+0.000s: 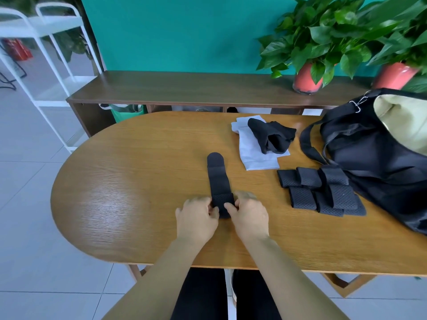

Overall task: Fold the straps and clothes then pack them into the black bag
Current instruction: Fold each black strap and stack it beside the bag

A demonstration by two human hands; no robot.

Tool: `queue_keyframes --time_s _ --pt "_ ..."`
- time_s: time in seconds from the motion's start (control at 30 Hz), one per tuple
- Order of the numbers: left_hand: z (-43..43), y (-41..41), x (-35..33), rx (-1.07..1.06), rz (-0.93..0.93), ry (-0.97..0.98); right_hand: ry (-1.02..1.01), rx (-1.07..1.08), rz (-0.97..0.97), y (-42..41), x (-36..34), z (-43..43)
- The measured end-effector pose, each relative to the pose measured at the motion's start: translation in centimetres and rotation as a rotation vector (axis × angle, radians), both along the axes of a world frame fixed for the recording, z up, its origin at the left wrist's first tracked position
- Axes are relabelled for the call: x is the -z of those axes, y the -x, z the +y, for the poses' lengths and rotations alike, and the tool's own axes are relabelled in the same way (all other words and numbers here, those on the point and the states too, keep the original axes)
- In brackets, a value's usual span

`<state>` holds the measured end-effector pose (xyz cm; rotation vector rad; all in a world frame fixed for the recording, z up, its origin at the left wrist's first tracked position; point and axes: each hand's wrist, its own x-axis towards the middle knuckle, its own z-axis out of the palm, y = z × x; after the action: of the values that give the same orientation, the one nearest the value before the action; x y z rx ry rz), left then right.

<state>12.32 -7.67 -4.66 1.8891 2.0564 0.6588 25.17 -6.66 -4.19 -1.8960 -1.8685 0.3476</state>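
Pinching a black strap [219, 181] at its folded end, left hand [196, 220] and right hand [249, 215], fingers curled round it

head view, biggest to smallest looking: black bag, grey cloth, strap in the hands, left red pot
1. black bag
2. grey cloth
3. strap and left red pot: look similar, and the pot is farther away, so unranked

Black perforated strap [218, 181]; black bag [374, 153], cream lining; grey cloth [251, 148]; wood-grain table [138, 181].
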Motion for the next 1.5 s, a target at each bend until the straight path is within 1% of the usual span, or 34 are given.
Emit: queue_keyframes --time_s 0.17,0.3,0.47,0.57,0.63,0.7,0.77,0.87,0.93,1.0,1.07,1.13,1.2,1.27,1.33,1.4,1.5 --pt "0.0 -0.3 0.1 -0.015 -0.002 0.022 -0.013 0.042 0.036 0.2 0.4 -0.1" --pt "0.3 -0.4 -0.2 -0.005 0.015 0.067 0.02 0.075 0.087 0.1 0.5 0.1" --pt "0.3 -0.4 0.0 0.006 0.108 0.057 0.054 0.05 0.041 0.1 0.1 0.3" --pt "0.1 -0.1 0.6 0.014 0.068 -0.004 0.062 0.04 0.009 0.1 -0.1 0.2" --pt "0.0 0.3 0.9 0.109 0.08 -0.134 0.058 0.033 -0.018 0.2 -0.2 0.2" --pt "0.1 0.9 1.2 0.28 0.161 -0.214 0.053 0.024 -0.029 0.2 -0.3 0.1" --pt "-0.1 1.4 1.1 0.409 0.205 -0.136 0.046 0.016 -0.026 0.1 -0.3 -0.2" --pt "-0.5 2.3 1.0 0.484 0.182 -0.068 0.039 -0.011 0.007 -0.3 0.0 -1.0" --pt "-0.8 2.8 0.8 0.52 0.169 -0.054 -0.051 -0.063 0.052 -1.0 0.3 -2.1" --pt "-1.3 3.3 0.9 0.545 0.131 -0.053 -0.162 -0.205 0.076 -2.0 0.4 -3.4" --pt "-1.7 3.7 1.1 0.552 0.066 -0.07 -0.169 -0.378 0.035 -2.8 0.5 -4.4" --pt "-2.1 3.8 0.9 0.558 0.034 -0.076 -0.18 -0.458 -0.006 -3.3 1.0 -4.7" --pt "-2.3 3.6 0.5 0.563 0.038 -0.061 -0.189 -0.433 0.03 -3.4 1.2 -4.4" --pt "-2.3 3.4 -0.2 0.559 0.028 -0.033 -0.152 -0.381 0.116 -3.2 0.9 -4.0" --pt "-2.0 3.5 -0.8 0.528 -0.048 0.018 -0.089 -0.35 0.192 -3.2 0.5 -3.4" --pt "-1.6 3.5 -1.2 0.464 -0.149 0.056 -0.035 -0.33 0.209 -3.1 0.2 -2.9" --pt "-0.9 3.1 -1.3 0.367 -0.187 0.039 0.021 -0.237 0.205 -2.7 -0.2 -2.1"
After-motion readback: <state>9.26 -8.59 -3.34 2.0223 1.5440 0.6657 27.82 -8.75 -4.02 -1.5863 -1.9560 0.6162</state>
